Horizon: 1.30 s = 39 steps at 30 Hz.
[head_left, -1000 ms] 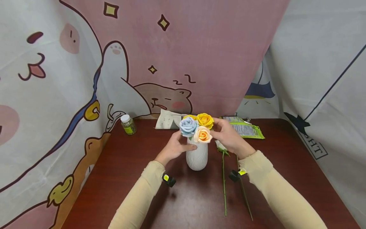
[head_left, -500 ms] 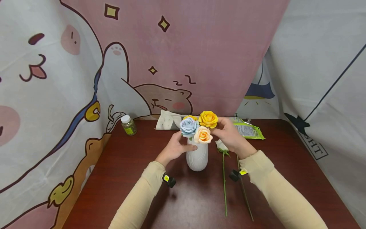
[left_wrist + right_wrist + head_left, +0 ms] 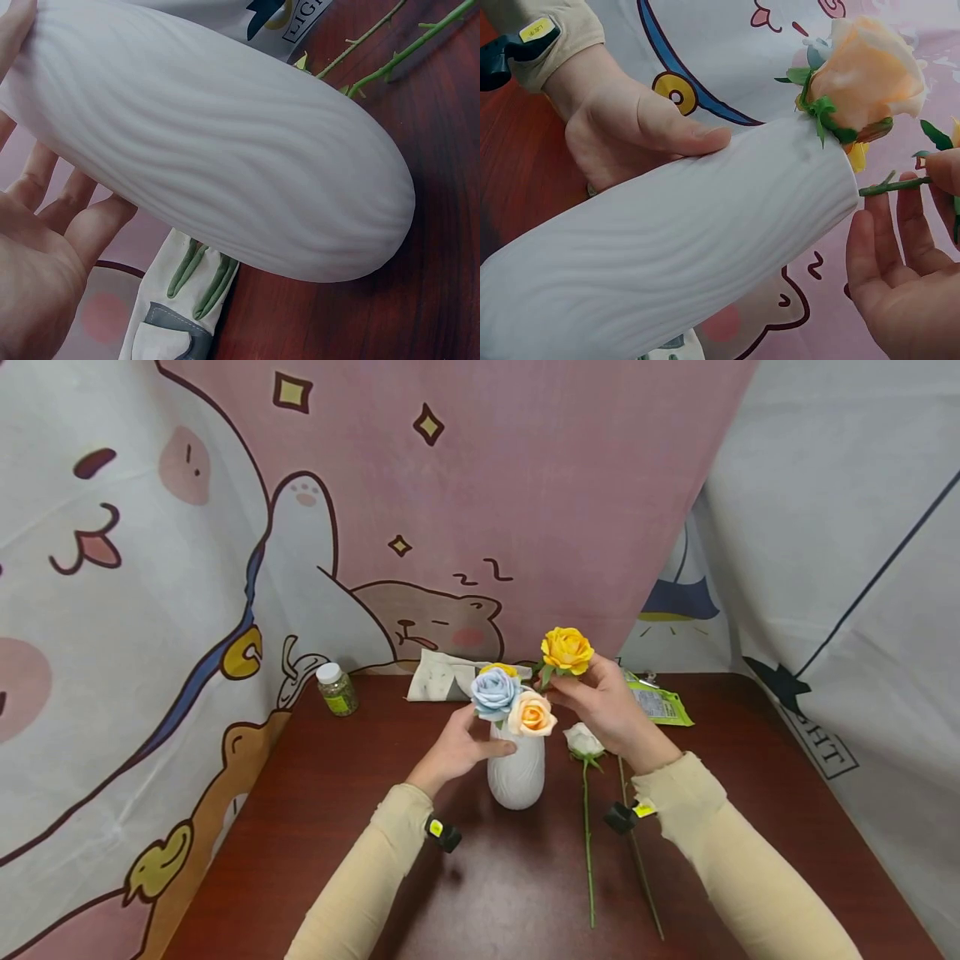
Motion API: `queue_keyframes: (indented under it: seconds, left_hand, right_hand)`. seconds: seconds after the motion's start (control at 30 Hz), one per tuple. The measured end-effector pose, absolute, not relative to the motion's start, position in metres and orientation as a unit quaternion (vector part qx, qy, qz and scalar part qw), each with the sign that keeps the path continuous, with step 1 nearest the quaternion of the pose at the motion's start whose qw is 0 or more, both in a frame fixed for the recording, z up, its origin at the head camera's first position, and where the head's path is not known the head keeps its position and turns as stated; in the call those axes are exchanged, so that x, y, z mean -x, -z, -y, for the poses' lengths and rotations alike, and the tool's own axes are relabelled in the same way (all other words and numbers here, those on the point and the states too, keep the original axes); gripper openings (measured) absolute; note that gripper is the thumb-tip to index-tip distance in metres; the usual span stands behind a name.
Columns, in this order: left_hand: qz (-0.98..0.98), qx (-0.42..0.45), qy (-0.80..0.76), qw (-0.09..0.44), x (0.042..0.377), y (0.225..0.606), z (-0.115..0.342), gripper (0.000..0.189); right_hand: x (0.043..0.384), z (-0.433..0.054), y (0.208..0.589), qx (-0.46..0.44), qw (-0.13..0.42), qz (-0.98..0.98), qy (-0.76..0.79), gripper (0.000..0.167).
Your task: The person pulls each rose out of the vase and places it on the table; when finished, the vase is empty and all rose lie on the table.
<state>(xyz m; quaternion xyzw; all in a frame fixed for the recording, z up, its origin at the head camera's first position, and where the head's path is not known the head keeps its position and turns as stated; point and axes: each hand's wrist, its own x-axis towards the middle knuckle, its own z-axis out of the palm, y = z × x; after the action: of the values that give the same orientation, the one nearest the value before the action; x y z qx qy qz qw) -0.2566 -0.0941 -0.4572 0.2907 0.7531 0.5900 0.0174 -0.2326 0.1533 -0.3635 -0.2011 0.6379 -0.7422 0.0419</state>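
**Left hand (image 3: 452, 750) had the vase (image 3: 516, 778), right hand (image 3: 615, 710) had a yellow rose (image 3: 567, 651) by the stem**

So, nearest first: a white rose (image 3: 583, 741) lay on the red-brown table (image 3: 510, 893) just right of the vase, with another green stem (image 3: 641, 860) beside it whose top the right hand hid. They looked parked there for easy reach.

The white, wavy-ribbed vase stood upright mid-table. The left hand wrapped its upper part, thumb in front, fingers round behind, probably so something that tall wouldn't tip. A peach rose (image 3: 532, 715) and a pale blue rose (image 3: 495, 693) sat in it, with a second yellow rose (image 3: 504, 669) peeking out behind.

Up beside the rim, the right hand kept a narrow pinch on the yellow rose's stem, bloom above the others. In the right wrist view that stem reached the vase's mouth. Pinching there likely spared the petals.

Farther back: a white-capped jar (image 3: 337, 693), a green packet (image 3: 663, 703) and some pale cloth (image 3: 438, 678), maybe gloves, too covered to be sure. Behind it all hung a cartoon-print curtain (image 3: 570, 510).
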Motion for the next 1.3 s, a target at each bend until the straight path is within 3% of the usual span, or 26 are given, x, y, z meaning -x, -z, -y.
queue_keyframes:
  seconds: [0.47,0.77,1.3]
  left_hand:
    - [-0.75,-0.306,-0.586,0.011,0.2572,0.4573,0.0932,0.078]
    - [-0.752,-0.305,-0.584,0.008,0.2585,0.4582,0.094,0.076]
    - [-0.751,-0.303,-0.587,0.01,0.2585,0.4589,0.0944,0.077]
  right_hand:
    - [0.2332,-0.1472,0.3636,0.218,0.013,-0.608,0.763,0.039]
    - [0.2334,-0.1458,0.3601,0.22,0.022,-0.601,0.769,0.046]
    - [0.2347,-0.1484,0.3539,0.227,-0.001,-0.594,0.772,0.035]
